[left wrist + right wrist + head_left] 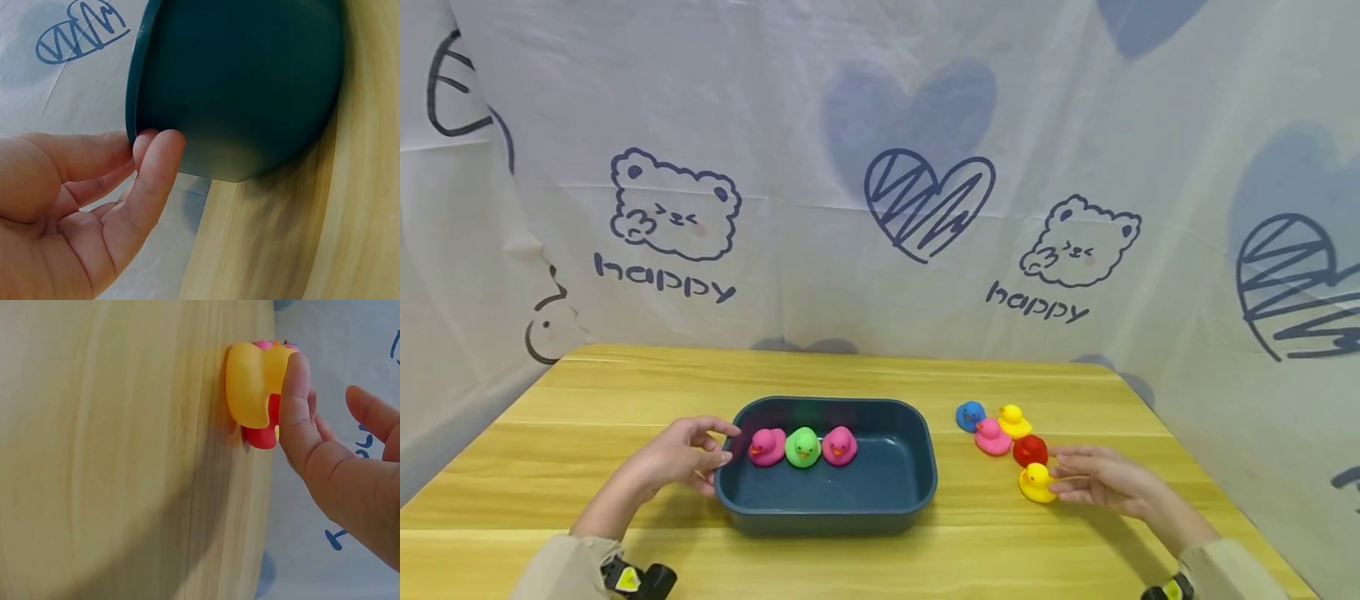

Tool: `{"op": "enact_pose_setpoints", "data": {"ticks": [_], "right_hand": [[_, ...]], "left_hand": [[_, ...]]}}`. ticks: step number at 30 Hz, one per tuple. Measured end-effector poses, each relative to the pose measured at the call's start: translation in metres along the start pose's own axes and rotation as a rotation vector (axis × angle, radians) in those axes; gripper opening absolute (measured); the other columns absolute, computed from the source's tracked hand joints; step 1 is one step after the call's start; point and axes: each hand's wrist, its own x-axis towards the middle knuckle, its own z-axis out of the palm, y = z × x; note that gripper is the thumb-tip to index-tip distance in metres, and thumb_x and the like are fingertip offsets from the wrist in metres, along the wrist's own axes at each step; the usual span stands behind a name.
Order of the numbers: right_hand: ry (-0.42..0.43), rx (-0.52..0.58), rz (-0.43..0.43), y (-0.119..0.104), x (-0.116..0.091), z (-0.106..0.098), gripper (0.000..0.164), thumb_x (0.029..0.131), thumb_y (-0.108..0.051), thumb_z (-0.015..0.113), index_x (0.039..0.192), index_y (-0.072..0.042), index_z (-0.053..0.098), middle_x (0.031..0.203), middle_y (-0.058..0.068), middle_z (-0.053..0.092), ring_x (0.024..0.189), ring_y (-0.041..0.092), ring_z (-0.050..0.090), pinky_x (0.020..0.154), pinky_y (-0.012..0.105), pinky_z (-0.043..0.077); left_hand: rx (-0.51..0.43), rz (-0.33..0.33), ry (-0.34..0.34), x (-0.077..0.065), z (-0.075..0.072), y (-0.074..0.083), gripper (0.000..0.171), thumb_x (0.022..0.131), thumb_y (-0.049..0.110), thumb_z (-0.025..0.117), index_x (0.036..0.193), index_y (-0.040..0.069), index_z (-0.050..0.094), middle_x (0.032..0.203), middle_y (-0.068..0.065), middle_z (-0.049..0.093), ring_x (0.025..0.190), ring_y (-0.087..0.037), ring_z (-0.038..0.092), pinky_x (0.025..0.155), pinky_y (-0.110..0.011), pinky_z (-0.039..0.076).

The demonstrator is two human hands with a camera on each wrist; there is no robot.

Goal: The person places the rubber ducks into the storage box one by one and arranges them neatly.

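A dark teal rectangular tub (880,487) stands on the table, with a pink rubber duck (767,447), a green one (803,448) and another pink one (839,447) in a row inside. My left hand (688,454) pinches the tub's left rim between thumb and fingers; the left wrist view shows the fingertips against the tub wall. Right of the tub, my right hand (1101,479) is beside a red duck (1030,451) and a yellow duck (1037,482), its fingers extended. In the right wrist view, the fingers partly cover the yellow duck; contact is unclear.
Behind the red duck sit a blue duck (971,415), a pink duck (993,437) and a second yellow duck (1014,422), close together. The wood-grain table (647,387) ends at a pale printed curtain (805,308) at the back and sides.
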Motion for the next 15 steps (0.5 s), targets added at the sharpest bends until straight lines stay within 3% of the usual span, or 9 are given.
{"op": "enact_pose_setpoints", "data": {"ticks": [7, 15], "right_hand": [[-0.018, -0.008, 0.045, 0.0032, 0.0028, -0.0040, 0.038, 0.094, -0.010, 0.043, 0.126, 0.010, 0.039, 0.090, 0.010, 0.061, 0.080, 0.020, 0.064, 0.074, 0.029, 0.051], [-0.095, 0.005, 0.074, 0.0073, 0.0053, -0.0045, 0.034, 0.095, -0.009, 0.040, 0.126, 0.006, 0.040, 0.091, 0.015, 0.063, 0.080, 0.024, 0.064, 0.074, 0.032, 0.051]], "left_hand": [[0.002, 0.017, -0.012, 0.0001, -0.0023, -0.0006, 0.037, 0.087, -0.001, 0.054, 0.120, -0.011, 0.042, 0.078, -0.012, 0.050, 0.057, -0.018, 0.055, 0.055, -0.036, 0.053], [0.000, 0.013, -0.008, 0.0010, -0.0013, -0.0001, 0.037, 0.086, -0.001, 0.054, 0.120, -0.010, 0.043, 0.078, -0.012, 0.050, 0.057, -0.018, 0.055, 0.055, -0.035, 0.053]]}}
